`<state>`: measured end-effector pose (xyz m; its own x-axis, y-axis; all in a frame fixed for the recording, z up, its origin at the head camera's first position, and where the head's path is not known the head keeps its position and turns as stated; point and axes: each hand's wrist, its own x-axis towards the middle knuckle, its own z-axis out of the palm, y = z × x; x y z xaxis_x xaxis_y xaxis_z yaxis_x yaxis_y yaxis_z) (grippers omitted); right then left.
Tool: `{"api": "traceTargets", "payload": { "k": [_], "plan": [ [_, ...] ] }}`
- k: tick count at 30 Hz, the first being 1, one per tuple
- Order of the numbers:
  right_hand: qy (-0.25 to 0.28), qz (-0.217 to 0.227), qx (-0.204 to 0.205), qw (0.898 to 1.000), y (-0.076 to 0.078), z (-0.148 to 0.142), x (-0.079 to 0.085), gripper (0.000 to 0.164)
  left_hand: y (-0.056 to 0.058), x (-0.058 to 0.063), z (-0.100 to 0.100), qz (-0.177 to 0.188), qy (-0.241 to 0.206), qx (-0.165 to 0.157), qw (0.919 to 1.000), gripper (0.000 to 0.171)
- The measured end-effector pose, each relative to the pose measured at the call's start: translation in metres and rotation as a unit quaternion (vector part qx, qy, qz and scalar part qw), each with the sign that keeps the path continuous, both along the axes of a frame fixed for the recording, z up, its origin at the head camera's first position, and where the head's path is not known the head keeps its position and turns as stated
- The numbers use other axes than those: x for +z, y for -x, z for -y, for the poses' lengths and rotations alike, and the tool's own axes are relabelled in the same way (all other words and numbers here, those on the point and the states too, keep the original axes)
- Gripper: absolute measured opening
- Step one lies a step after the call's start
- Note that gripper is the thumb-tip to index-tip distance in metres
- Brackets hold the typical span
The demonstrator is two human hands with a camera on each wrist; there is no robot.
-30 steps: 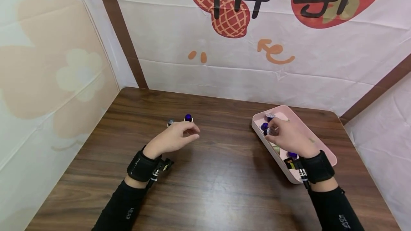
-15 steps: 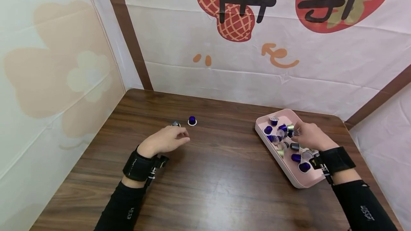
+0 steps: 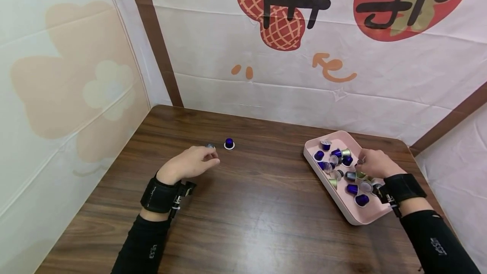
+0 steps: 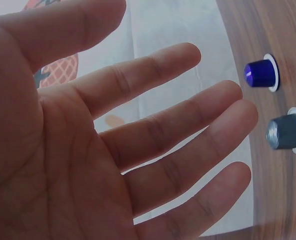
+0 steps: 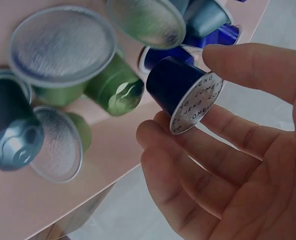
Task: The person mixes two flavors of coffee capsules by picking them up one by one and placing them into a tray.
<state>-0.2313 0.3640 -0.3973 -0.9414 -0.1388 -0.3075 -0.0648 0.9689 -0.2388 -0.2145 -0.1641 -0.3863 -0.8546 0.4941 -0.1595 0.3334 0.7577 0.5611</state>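
My right hand (image 3: 378, 164), over the pink tray (image 3: 365, 215), pinches a dark blue coffee capsule (image 5: 172, 85) between thumb and fingertips. The capsule's printed lid faces the palm in the right wrist view. Around it in the tray lie several blue, green and grey capsules, among them a green one (image 5: 119, 87) and a teal-grey one (image 5: 15, 125). My left hand (image 3: 188, 163) hovers over the table with relaxed, spread fingers and holds nothing. Just beyond its fingers, a blue capsule (image 4: 261, 73) and a grey capsule (image 4: 289, 131) stand lid-down, side by side.
The brown wooden table (image 3: 262, 206) ends at a printed fabric backdrop (image 3: 205, 45) behind, with more fabric at the left (image 3: 68, 96) and right. The tray has a low raised wall and sits at the table's right side.
My right hand has moved right within the tray, uncovering capsules on its left side. My left hand has drawn slightly left, away from the blue capsule on the table.
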Motion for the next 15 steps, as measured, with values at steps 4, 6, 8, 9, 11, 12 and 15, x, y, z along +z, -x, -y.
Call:
{"api": "traceTargets", "payload": {
  "k": [4,6,8,9,11,12,15],
  "plan": [
    [-0.004,0.003,-0.004,1.000,0.000,-0.002,0.001,0.039,0.001,0.001,0.005,-0.004,-0.004,0.005,1.0000,0.029],
    [-0.005,0.003,-0.003,1.000,0.000,-0.002,0.001,0.041,0.001,0.001,0.007,-0.004,-0.007,0.006,0.9999,0.031],
    [-0.006,0.001,0.000,1.000,0.000,-0.001,0.002,0.043,0.002,0.001,0.009,-0.004,-0.008,0.008,0.9999,0.034],
    [-0.006,-0.001,0.002,1.000,-0.001,0.000,0.003,0.044,0.002,0.002,0.009,-0.006,-0.010,0.010,0.9999,0.034],
    [-0.002,-0.009,0.003,1.000,-0.003,0.004,0.007,0.044,0.004,0.001,0.010,-0.017,-0.014,0.014,0.9996,0.033],
    [0.001,-0.017,0.006,1.000,-0.004,0.006,0.009,0.044,0.005,0.001,0.010,-0.024,-0.017,0.018,0.9994,0.031],
    [0.026,-0.044,0.011,0.999,-0.010,0.018,0.016,0.042,0.008,0.000,0.011,-0.050,-0.029,0.028,0.9979,0.026]
  ]
}}
